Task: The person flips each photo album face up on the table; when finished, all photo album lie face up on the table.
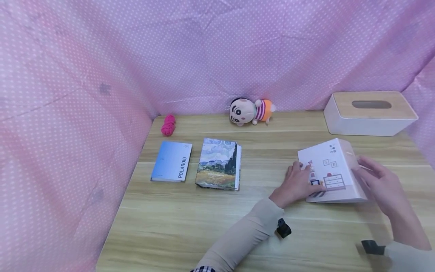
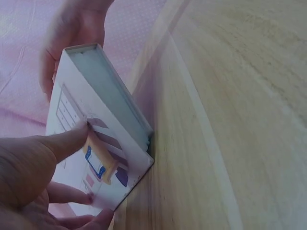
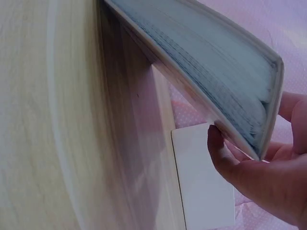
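A thick white book (image 1: 323, 170) with a drawn room scene on its cover stands tilted on the table, its spine side raised at the right and its opposite edge low at the left. My left hand (image 1: 300, 181) rests on the front cover, thumb and fingertips touching it near the lower edge. At the spine, my right hand (image 1: 382, 183) grips the raised side. In the right wrist view the thumb (image 3: 220, 148) lies against one cover, with other fingers partly hidden behind the spine. Closed pages (image 2: 103, 86) show at the book's end in the left wrist view.
A blue Polaroid book (image 1: 171, 161) and a landscape-painting book (image 1: 218, 163) lie left of centre on the table (image 1: 170, 226). Behind them are pink yarn (image 1: 168, 125) and a plush doll (image 1: 251, 111). A wood-topped tissue box (image 1: 370, 113) stands back right. Pink dotted cloth (image 1: 204, 49) hangs behind.
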### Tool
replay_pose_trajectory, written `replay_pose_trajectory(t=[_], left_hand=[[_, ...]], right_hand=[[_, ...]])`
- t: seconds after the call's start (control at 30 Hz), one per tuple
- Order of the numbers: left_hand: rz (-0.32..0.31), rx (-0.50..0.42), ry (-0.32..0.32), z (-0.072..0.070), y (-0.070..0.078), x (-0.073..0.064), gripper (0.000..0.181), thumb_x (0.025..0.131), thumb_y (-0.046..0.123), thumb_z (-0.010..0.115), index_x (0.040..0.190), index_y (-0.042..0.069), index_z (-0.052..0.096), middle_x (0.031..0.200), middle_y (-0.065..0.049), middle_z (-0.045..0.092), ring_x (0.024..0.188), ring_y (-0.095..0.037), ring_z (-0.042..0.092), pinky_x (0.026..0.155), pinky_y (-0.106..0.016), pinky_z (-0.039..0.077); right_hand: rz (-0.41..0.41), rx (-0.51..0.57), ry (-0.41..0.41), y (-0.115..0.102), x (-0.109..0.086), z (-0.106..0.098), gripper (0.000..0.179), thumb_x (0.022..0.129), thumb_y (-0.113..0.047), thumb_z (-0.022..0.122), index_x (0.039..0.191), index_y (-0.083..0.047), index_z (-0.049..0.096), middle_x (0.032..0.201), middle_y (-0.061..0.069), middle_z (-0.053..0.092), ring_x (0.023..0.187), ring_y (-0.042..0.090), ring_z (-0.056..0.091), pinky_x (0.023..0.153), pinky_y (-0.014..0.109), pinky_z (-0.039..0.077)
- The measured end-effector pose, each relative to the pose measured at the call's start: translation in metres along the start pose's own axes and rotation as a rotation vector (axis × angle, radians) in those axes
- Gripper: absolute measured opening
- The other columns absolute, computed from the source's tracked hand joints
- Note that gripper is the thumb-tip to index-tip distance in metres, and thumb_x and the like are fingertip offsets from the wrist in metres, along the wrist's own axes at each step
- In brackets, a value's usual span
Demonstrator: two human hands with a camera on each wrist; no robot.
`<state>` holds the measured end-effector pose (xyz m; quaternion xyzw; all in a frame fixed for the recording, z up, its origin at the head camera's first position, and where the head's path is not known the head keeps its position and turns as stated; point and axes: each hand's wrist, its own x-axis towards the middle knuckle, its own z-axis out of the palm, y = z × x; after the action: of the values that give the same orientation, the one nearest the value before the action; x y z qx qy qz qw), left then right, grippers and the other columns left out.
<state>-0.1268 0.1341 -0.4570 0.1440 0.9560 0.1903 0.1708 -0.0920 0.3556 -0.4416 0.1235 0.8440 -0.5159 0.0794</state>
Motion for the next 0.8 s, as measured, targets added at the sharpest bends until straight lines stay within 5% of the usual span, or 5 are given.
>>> replay_pose_trajectory(t=[0.17, 0.27, 0.5, 0.8], left_hand=[[0.059, -0.110, -0.024, -0.001, -0.006, 0.000, 0.078, 0.084, 0.068, 0.053, 0.149, 0.031, 0.031, 0.151, 0.010, 0.029, 0.129, -0.006, 0.036, 0.101, -0.021, 0.038], [0.110, -0.222, -0.013, -0.003, -0.009, -0.001, 0.069, 0.089, 0.065, 0.047, 0.149, 0.034, 0.029, 0.154, 0.010, 0.026, 0.137, -0.007, 0.033, 0.106, -0.027, 0.038], [0.184, -0.471, -0.010, -0.018, -0.013, -0.006, 0.064, 0.093, 0.060, 0.045, 0.149, 0.041, 0.020, 0.154, 0.009, 0.028, 0.135, -0.009, 0.038, 0.101, -0.034, 0.046], [0.269, -0.561, 0.075, -0.040, -0.022, -0.015, 0.069, 0.094, 0.053, 0.049, 0.151, 0.039, 0.012, 0.156, 0.011, 0.022, 0.140, -0.008, 0.030, 0.109, -0.035, 0.037]], right_hand=[[-0.053, 0.449, -0.043, -0.005, -0.001, 0.005, 0.067, 0.093, -0.017, 0.063, 0.151, -0.014, 0.029, 0.114, -0.029, 0.060, 0.096, -0.020, 0.053, 0.076, 0.001, 0.045], [-0.066, 0.617, -0.080, -0.010, -0.002, 0.008, 0.060, 0.092, -0.010, 0.063, 0.146, -0.017, 0.039, 0.106, -0.027, 0.064, 0.093, -0.014, 0.059, 0.072, 0.007, 0.050], [-0.184, 0.633, -0.136, -0.028, -0.005, 0.020, 0.050, 0.094, -0.004, 0.057, 0.142, -0.012, 0.046, 0.119, -0.019, 0.062, 0.101, -0.006, 0.061, 0.074, 0.014, 0.053], [-0.349, 0.621, -0.193, -0.044, -0.004, 0.038, 0.051, 0.095, 0.003, 0.052, 0.144, 0.000, 0.039, 0.133, -0.011, 0.056, 0.115, -0.004, 0.054, 0.087, 0.011, 0.048]])
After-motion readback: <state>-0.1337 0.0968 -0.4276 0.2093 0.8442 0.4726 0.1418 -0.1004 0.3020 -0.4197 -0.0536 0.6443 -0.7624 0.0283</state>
